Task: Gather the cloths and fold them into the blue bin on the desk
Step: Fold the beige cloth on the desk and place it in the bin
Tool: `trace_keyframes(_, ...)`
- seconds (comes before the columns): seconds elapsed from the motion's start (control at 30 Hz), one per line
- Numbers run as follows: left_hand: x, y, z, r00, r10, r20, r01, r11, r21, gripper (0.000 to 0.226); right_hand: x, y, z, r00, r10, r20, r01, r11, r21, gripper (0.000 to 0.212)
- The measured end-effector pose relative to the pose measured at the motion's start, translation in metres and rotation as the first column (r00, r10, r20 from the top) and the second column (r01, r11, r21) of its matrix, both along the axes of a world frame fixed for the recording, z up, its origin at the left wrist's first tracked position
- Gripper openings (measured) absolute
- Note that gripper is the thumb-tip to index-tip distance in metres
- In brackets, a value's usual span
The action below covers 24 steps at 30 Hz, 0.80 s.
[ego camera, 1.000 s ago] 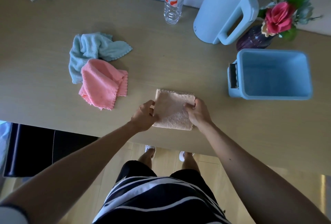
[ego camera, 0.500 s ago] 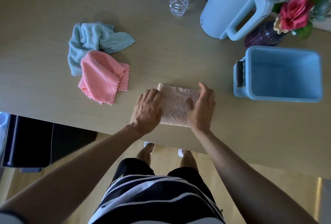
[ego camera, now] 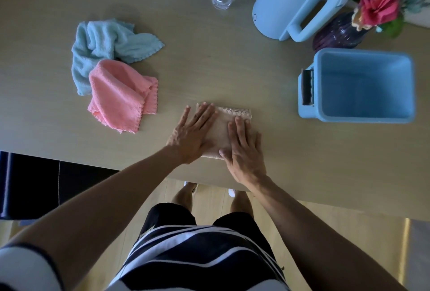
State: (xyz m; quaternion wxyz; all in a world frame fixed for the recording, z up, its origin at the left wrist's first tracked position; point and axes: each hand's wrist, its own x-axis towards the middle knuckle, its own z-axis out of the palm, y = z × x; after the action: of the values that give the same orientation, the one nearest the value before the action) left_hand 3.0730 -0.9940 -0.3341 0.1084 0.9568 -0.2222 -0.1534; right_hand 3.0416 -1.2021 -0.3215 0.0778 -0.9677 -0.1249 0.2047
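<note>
Roughly a third done, judging by the layout. Pressed flat under the straight, spread fingers [ego camera: 204, 113] of left hand [ego camera: 190, 137] and right hand [ego camera: 244, 151], gripping nothing: one folded beige terry cloth [ego camera: 221, 132] on the wooden desk [ego camera: 232, 69]. Not yet in the empty rectangular blue plastic bin [ego camera: 363, 85], well to the right of the fingertips. Left to fold: crumpled pink fleecy cloth [ego camera: 118, 97] and light blue fleecy cloth [ego camera: 109, 41], touching each other, off to the left of the fingers.
</note>
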Motion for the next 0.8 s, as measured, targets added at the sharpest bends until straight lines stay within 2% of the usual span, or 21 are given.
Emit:
trace_keyframes(0.13,0.024,-0.009,0.013,0.996,0.083,-0.015,-0.082,0.994,0.07,0.076,0.002,0.008,0.01,0.999,-0.027,-0.045,0.027,1.0,0.002,0.081)
trace_keyframes(0.27,0.045,-0.03,0.033,1.0,-0.009,0.015,0.008,0.997,0.072,0.075,0.011,0.011,0.021,0.985,-0.032,-0.17,0.03,0.999,-0.016,0.088)
trace_keyframes(0.33,0.052,-0.038,0.039,1.0,0.014,0.0,-0.014,0.995,0.101,0.073,0.014,0.015,0.032,0.977,-0.105,-0.187,0.114,0.993,0.034,0.092)
trace_keyframes(0.43,0.063,-0.045,0.052,0.987,0.109,-0.118,-0.087,0.98,0.18,0.035,0.014,0.017,0.059,0.954,-0.293,-0.065,0.3,0.936,0.181,0.09)
trace_keyframes(0.5,0.068,-0.045,0.065,0.956,0.155,-0.248,-0.117,0.98,0.16,0.015,0.012,0.014,0.078,0.932,-0.362,0.008,0.345,0.896,0.279,0.086)
trace_keyframes(0.57,0.071,-0.044,0.079,0.919,0.16,-0.361,-0.137,0.987,0.088,0.012,0.01,0.01,0.096,0.925,-0.378,0.041,0.338,0.867,0.365,0.084)
trace_keyframes(0.67,0.076,-0.042,0.115,0.882,0.187,-0.433,-0.257,0.961,-0.107,0.013,0.014,0.0,0.129,0.911,-0.41,0.04,0.329,0.783,0.528,0.082)
trace_keyframes(0.73,0.077,-0.041,0.143,0.88,0.242,-0.409,-0.369,0.89,-0.268,0.016,0.02,-0.009,0.151,0.894,-0.444,0.058,0.309,0.705,0.638,0.08)
trace_keyframes(0.8,0.076,-0.05,0.173,0.887,0.292,-0.359,-0.434,0.794,-0.425,0.033,0.028,-0.024,0.173,0.851,-0.516,0.097,0.284,0.608,0.742,0.077)
